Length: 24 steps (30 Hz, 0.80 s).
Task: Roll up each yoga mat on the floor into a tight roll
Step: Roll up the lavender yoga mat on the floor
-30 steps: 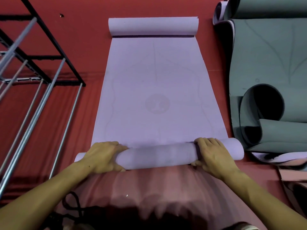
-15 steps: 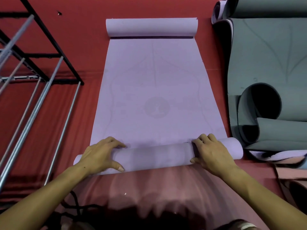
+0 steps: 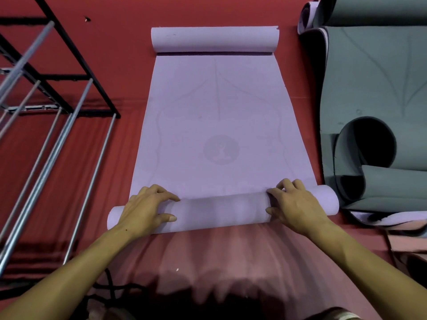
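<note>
Nearest the viewer, two bare forearms reached forward over the red floor [image 3: 111,72], which lay rumpled just short of the hands. The left hand [image 3: 144,210] and the right hand [image 3: 297,207] each formed a grip clamped on the rolled near end [image 3: 221,212] of the purple yoga mat [image 3: 219,125]: fingers curled over the top of the roll toward its far side, thumbs pressed on the near face. The left grip sat close to the roll's left end, the right grip a little inboard of its right end, so a short stub of roll projected beyond each hand. Both hands were about equally near; neither led.

The roll's long axis ran left to right, across the line of the arms. The unrolled length of the mat lay flat directly beyond both grips, stretching away from the person, so the coming push would probably have to go straight forward, with both hands advancing evenly to keep the edges square.

Beyond the flat stretch, the far curl [image 3: 215,39] of the same mat lay parallel to the gripped roll. To the right of the right grip lay a grey mat [image 3: 374,79], loosely curled and not yet rolled. To the left of the left grip stood a metal rack [image 3: 46,125].
</note>
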Motion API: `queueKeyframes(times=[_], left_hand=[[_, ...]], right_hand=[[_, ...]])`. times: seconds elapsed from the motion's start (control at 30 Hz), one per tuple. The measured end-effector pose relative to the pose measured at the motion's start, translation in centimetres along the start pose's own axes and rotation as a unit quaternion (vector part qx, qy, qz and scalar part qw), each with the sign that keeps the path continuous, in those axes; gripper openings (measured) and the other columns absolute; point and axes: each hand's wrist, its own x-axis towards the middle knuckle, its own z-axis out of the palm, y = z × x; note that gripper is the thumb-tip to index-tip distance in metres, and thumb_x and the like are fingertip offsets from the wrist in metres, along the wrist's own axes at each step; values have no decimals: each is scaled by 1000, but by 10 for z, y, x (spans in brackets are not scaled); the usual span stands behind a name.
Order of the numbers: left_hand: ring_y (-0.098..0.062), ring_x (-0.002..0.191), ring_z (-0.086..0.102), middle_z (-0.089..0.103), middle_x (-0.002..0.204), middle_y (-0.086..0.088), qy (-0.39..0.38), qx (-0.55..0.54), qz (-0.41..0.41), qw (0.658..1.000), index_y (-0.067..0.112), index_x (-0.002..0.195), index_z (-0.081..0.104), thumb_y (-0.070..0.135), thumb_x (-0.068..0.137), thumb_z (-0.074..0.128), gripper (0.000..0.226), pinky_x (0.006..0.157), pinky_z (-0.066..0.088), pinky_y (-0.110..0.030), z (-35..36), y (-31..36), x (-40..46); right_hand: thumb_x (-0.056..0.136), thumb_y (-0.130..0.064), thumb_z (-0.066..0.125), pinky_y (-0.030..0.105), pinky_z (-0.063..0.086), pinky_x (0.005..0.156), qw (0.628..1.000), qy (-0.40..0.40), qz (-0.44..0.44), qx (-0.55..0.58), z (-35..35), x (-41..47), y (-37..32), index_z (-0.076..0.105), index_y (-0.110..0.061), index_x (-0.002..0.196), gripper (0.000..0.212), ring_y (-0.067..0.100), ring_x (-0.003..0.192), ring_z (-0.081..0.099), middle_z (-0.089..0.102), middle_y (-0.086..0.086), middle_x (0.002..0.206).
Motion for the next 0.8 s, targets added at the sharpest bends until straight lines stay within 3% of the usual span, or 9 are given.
queueKeyframes(times=[0.07, 0.17, 0.23, 0.37, 0.43, 0.57, 0.7, 0.8], left_hand=[[-12, 117, 48, 50, 124, 24, -2, 19, -6, 1000, 54, 135, 59, 55, 88, 75, 49, 90, 40, -38, -2, 2, 3], [-14, 120, 51, 56, 131, 24, 6, 27, -2, 1000, 50, 139, 57, 51, 96, 67, 44, 93, 42, -40, -1, 5, 0], [-17, 123, 54, 58, 136, 22, 22, 36, 19, 999, 45, 142, 55, 51, 96, 60, 46, 96, 44, -41, 1, 7, -5], [-16, 131, 52, 51, 148, 17, -8, 88, 75, 993, 37, 154, 43, 70, 79, 67, 85, 105, 44, -39, 10, -2, -18], [-17, 130, 54, 51, 149, 16, -18, 92, 89, 992, 38, 156, 40, 62, 75, 78, 93, 105, 46, -39, 14, -11, -15], [-12, 119, 59, 53, 141, 24, -51, 96, 126, 986, 47, 154, 35, 58, 81, 75, 84, 94, 51, -37, 3, -19, -1], [-5, 121, 57, 51, 140, 27, -89, 79, 136, 983, 51, 152, 33, 56, 84, 73, 80, 92, 51, -36, -8, -19, 7], [-10, 124, 50, 46, 142, 26, -109, 102, 125, 981, 55, 153, 24, 61, 86, 69, 81, 94, 44, -36, -14, -16, 16]], right_hand=[[95, -56, 59, 35, 49, 91, 1000, 0, 2, 16, -4, 0, 1, 50, -28, 145, 58, 24, 119, 43, 53, -3, 135], [79, -72, 56, 37, 49, 95, 1000, -11, -20, 11, -6, 1, 3, 49, -29, 143, 77, 24, 119, 46, 55, -6, 134], [74, -73, 64, 38, 47, 100, 999, -16, -24, -15, -1, 3, 3, 46, -30, 142, 83, 24, 122, 49, 55, -8, 136], [73, -66, 76, 42, 43, 101, 999, 18, -15, -41, 13, 3, 3, 49, -29, 133, 76, 24, 119, 58, 63, -8, 127], [72, -64, 77, 45, 44, 99, 998, 33, -16, -44, 17, 2, 5, 53, -27, 131, 73, 26, 113, 60, 65, -6, 123], [71, -58, 81, 45, 46, 98, 998, 56, -10, -22, 23, -3, 6, 57, -25, 128, 71, 27, 109, 61, 68, -6, 118], [71, -53, 85, 44, 43, 106, 999, 51, -9, 14, 22, -3, 4, 58, -23, 132, 73, 27, 117, 59, 67, -4, 125], [69, -55, 88, 49, 45, 106, 999, 44, 7, 27, 17, 3, 5, 61, -25, 137, 79, 35, 122, 51, 57, 9, 135]])
